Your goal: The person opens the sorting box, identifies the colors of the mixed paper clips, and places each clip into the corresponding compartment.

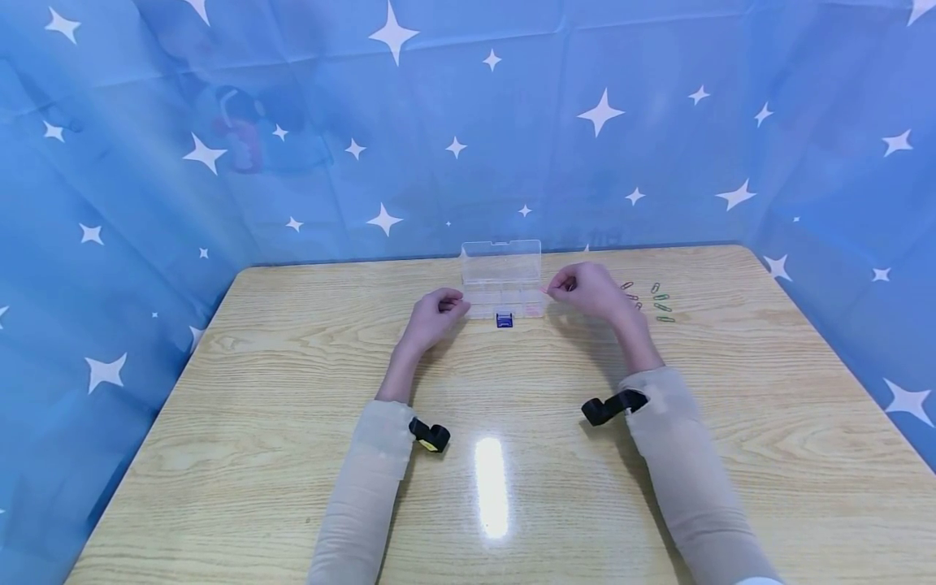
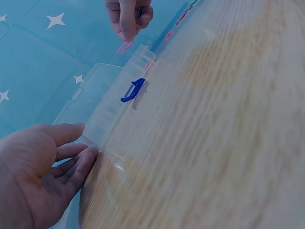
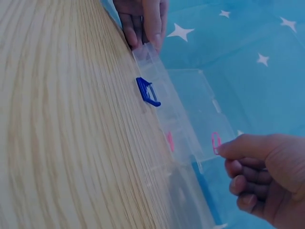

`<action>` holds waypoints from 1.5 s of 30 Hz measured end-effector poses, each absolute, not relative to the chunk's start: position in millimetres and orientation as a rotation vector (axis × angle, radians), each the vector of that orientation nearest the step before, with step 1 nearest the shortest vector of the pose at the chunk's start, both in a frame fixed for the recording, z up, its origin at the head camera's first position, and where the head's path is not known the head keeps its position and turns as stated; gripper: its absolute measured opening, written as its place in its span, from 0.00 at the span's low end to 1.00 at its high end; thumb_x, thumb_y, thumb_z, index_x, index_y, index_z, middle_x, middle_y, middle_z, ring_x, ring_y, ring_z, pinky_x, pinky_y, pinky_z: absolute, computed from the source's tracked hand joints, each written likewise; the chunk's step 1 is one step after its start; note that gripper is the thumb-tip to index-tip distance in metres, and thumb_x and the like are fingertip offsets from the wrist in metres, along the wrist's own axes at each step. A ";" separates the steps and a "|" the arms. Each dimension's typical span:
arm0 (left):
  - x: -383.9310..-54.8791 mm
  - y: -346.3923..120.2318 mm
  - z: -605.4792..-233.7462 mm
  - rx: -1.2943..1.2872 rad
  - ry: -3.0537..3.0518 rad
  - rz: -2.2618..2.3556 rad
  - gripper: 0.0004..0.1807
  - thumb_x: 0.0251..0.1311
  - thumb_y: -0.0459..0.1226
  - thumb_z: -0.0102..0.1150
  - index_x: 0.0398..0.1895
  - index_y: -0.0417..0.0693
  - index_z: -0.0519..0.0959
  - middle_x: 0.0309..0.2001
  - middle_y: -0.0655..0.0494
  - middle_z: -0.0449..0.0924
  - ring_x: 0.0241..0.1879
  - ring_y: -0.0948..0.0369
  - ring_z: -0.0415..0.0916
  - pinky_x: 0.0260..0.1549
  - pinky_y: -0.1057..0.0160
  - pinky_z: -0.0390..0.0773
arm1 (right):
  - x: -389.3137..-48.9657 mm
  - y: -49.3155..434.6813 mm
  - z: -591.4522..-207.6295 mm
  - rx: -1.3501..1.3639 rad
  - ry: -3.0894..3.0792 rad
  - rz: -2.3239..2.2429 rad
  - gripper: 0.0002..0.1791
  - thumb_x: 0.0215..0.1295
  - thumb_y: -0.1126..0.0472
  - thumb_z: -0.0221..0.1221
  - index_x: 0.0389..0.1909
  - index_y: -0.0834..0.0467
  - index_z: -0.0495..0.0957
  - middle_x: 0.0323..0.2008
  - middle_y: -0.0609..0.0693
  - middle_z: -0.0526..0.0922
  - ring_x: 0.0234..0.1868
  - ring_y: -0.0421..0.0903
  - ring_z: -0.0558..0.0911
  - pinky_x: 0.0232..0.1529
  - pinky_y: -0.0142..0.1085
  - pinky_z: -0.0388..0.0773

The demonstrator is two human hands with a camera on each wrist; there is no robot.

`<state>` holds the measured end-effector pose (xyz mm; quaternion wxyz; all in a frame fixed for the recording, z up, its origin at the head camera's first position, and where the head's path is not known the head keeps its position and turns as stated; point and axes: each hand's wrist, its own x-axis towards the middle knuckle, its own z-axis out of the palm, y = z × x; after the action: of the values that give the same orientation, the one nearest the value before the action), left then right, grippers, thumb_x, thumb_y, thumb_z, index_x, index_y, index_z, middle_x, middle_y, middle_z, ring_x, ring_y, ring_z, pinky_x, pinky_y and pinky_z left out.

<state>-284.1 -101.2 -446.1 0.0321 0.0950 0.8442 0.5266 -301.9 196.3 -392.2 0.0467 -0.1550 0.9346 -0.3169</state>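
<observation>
A clear divided plastic box (image 1: 484, 299) stands near the back of the table with its lid (image 1: 503, 264) raised. On its front edge hangs a blue latch (image 3: 147, 91). My left hand (image 1: 433, 318) grips the box's left end, thumb and curled fingers around the corner. Just past the right end, my right hand (image 1: 591, 291) pinches a pink paper clip (image 3: 213, 141) between thumb and forefinger. That clip is held up above the box's right-end compartment in the right wrist view. More pink clips (image 3: 170, 141) show through the wall of that compartment.
Right of the right hand lie several green paper clips (image 1: 662, 307) in a loose column. Several red ones (image 1: 627, 285) are beside them, partly hidden by the hand. A blue star-patterned cloth (image 1: 395, 146) hangs behind the wooden table (image 1: 292, 366).
</observation>
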 end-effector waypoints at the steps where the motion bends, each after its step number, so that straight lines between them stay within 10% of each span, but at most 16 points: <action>1: -284.2 -101.2 -446.3 0.293 2.598 1.623 0.22 0.73 0.41 0.58 0.62 0.36 0.76 0.53 0.43 0.79 0.54 0.51 0.76 0.55 0.55 0.76 | -302.2 195.0 -392.5 -0.472 2.844 -0.972 0.10 0.71 0.60 0.61 0.41 0.64 0.84 0.35 0.55 0.84 0.34 0.49 0.79 0.38 0.39 0.76; 45: -284.7 -101.0 -443.8 0.287 2.601 1.618 0.20 0.73 0.40 0.58 0.60 0.36 0.78 0.51 0.44 0.80 0.52 0.51 0.76 0.54 0.56 0.76 | -309.4 196.3 -401.0 -0.503 2.874 -1.014 0.11 0.71 0.61 0.60 0.46 0.63 0.84 0.40 0.57 0.84 0.41 0.52 0.80 0.42 0.43 0.77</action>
<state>-284.7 -101.0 -443.8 0.0327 0.0934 0.8449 0.5256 -309.4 196.3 -401.0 0.0264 -0.1628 0.9301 -0.3281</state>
